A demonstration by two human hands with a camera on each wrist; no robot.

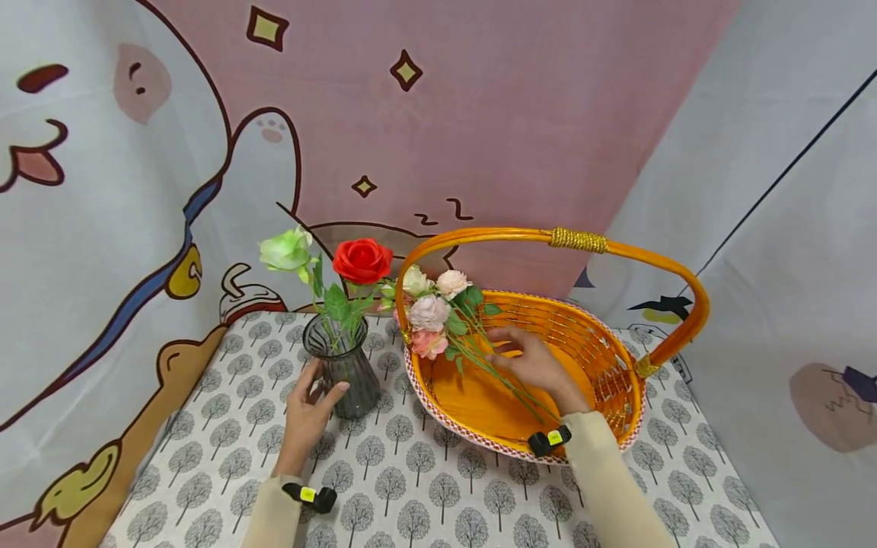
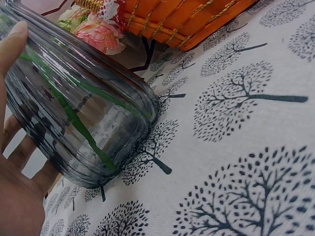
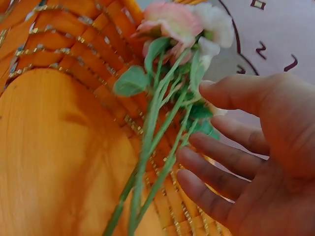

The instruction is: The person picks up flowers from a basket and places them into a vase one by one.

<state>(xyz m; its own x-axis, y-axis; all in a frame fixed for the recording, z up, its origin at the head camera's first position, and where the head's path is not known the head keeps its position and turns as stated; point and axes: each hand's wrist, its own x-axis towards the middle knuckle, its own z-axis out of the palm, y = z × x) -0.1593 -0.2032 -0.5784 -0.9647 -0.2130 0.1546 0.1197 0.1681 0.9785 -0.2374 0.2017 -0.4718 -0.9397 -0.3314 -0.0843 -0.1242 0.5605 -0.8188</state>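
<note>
My left hand (image 1: 307, 415) holds the ribbed grey glass vase (image 1: 355, 384) from its left side, thumb on the near face and fingers round the back. A red rose (image 1: 363, 261) and a pale green rose (image 1: 286, 253) stand in the vase; their green stems (image 2: 74, 118) show through the glass. Over the orange wicker basket (image 1: 455, 399), my right hand (image 1: 530, 361) is beside the stems of a bunch of pink and white flowers (image 1: 430, 313). In the right wrist view, its fingers are spread and loosely bent near the stems (image 3: 152, 132), not closed round them.
The basket's tall arched handle (image 1: 507, 234) rises over the flowers and the right hand. A tree-print cloth (image 1: 411, 487) covers the table. Behind hangs a pink and white cartoon curtain (image 1: 521, 114).
</note>
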